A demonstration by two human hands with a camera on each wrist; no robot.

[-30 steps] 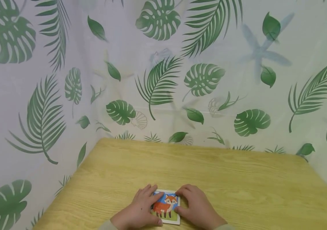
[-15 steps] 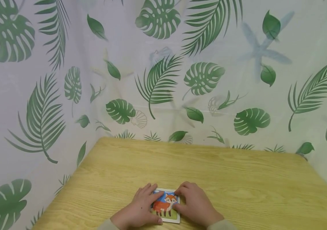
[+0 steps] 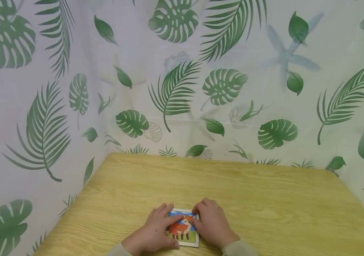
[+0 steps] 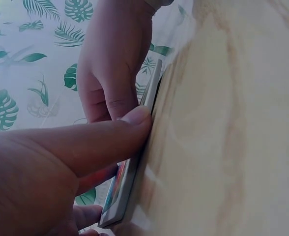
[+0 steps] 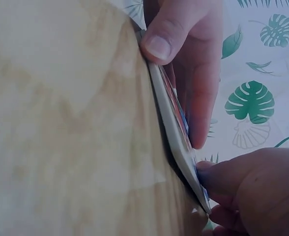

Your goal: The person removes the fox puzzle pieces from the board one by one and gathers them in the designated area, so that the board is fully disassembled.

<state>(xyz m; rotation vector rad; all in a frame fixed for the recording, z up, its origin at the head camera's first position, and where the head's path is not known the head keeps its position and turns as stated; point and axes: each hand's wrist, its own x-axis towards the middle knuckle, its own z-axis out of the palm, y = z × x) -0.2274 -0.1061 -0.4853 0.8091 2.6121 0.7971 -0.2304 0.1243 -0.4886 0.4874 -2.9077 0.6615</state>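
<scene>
A small square fox picture board [image 3: 183, 236] with a white rim lies flat near the table's front. My left hand [image 3: 156, 229] holds it from the left: thumb at the near edge, one finger stretched over the picture, other fingers by the far left corner. From the right, my right hand [image 3: 213, 222] pinches the far right corner, its thumb on the picture by the fox's face and its fingers bent at the edge. In the right wrist view the right thumb [image 5: 216, 174] presses the picture side, close to the board's pale edge [image 5: 173, 130]. Both hands cover parts of the picture.
The yellow wood-grain table [image 3: 233, 188] stretches behind and to both sides of the hands. A white cloth [image 3: 182, 138] printed with green leaves, shells and starfish hangs along its back and left. Light sleeves [image 3: 239, 248] show at the wrists.
My right hand has shifted left and slightly away from me, its thumb sliding from the right rim onto the picture. The left hand stays in place on the board.
</scene>
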